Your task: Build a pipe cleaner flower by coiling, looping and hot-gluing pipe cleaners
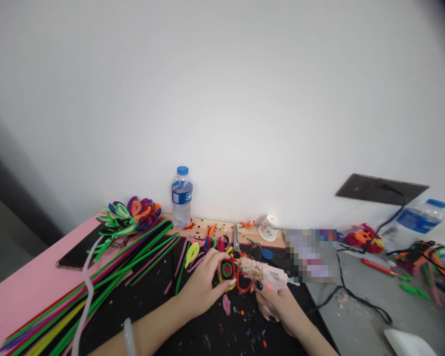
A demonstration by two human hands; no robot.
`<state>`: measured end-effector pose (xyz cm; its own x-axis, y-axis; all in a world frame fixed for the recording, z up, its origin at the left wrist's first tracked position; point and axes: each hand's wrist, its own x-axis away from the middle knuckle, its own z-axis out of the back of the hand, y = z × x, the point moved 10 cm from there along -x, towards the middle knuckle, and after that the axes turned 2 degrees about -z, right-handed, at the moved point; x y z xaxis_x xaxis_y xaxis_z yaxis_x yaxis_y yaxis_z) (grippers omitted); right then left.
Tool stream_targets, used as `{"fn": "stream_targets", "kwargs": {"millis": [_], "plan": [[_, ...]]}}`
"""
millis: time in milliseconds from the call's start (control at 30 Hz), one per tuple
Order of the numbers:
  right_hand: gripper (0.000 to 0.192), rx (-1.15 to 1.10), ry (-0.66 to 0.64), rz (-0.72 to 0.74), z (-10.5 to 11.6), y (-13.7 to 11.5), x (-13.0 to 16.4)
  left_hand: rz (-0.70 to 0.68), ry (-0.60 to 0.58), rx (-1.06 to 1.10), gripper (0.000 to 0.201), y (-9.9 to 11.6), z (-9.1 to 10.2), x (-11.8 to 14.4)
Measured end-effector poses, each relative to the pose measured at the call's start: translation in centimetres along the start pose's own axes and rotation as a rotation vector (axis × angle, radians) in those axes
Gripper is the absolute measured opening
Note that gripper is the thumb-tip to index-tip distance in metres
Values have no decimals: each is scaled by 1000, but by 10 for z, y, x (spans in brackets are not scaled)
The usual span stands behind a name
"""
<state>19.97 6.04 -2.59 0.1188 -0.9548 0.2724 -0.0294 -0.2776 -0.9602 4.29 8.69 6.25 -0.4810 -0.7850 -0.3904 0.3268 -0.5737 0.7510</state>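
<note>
Black mat (163, 306), left hand (202, 289) pinching coiled pipe-cleaner disc (227, 270), right hand (282, 306) clasping half-hidden glue gun (265, 275)

Illumination is bright, even and diffuse; shadows are faint. The white wall (222, 89) is nearly overexposed. Corners darken at 1 and 9 o'clock. Edges bow with wide-angle distortion. A pixelated patch (310, 254) sits at 4 o'clock.

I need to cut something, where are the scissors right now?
In the head view, the scissors lie on the black mat just beyond the left hand, near the paper cup.
</note>
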Motion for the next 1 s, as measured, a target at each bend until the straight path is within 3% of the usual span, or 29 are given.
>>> {"fn": "stream_targets", "kwargs": {"millis": [1000], "plan": [[48,11,8,-28,2,3,1,10,64,-2,27,-7,2,0]]}}
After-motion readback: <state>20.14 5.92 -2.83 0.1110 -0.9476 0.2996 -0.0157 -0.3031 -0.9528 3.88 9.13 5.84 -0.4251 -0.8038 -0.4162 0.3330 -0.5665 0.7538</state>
